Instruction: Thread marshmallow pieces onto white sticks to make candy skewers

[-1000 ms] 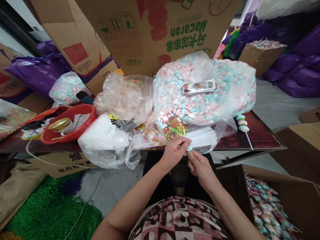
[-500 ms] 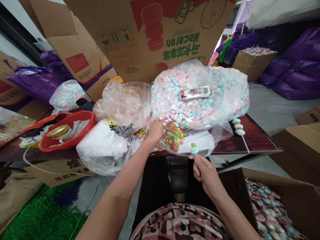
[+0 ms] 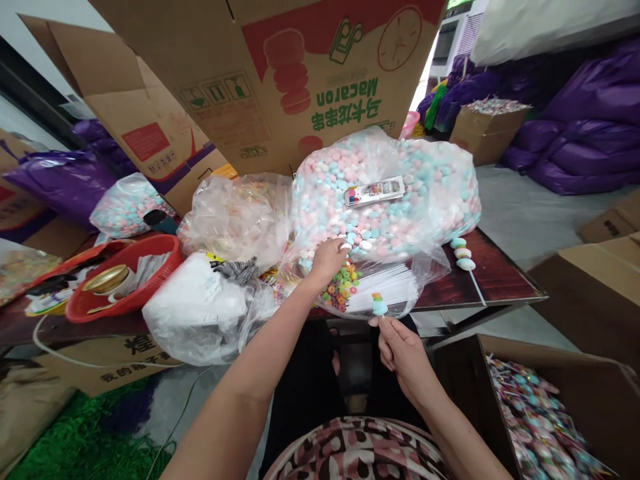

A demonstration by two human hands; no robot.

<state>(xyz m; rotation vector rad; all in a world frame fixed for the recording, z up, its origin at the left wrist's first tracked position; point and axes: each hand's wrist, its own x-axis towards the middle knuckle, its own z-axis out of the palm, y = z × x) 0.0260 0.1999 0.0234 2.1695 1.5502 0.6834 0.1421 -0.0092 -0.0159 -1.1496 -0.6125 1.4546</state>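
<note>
My right hand [image 3: 400,348] is closed on a thin white stick whose top carries a small stack of candies [image 3: 379,304], held upright just in front of the table edge. My left hand [image 3: 329,259] reaches into the open mouth of a big clear bag of pink, blue and white candies [image 3: 400,200], fingers pinched on a white candy. Right below that hand lies a heap of small coloured ring candies [image 3: 341,288] beside a bundle of white sticks [image 3: 395,288].
A finished candy stick [image 3: 465,261] lies on the dark table [image 3: 500,280] at the right. A red basin [image 3: 125,273], a white bag [image 3: 200,307] and more clear bags crowd the left. A cardboard box of wrapped sticks [image 3: 540,413] stands at lower right. Large cartons rise behind.
My left hand left the stick at my right hand and reached up into the candy bag. My right hand stayed near the table edge holding the stick. The camera tilted slightly.
</note>
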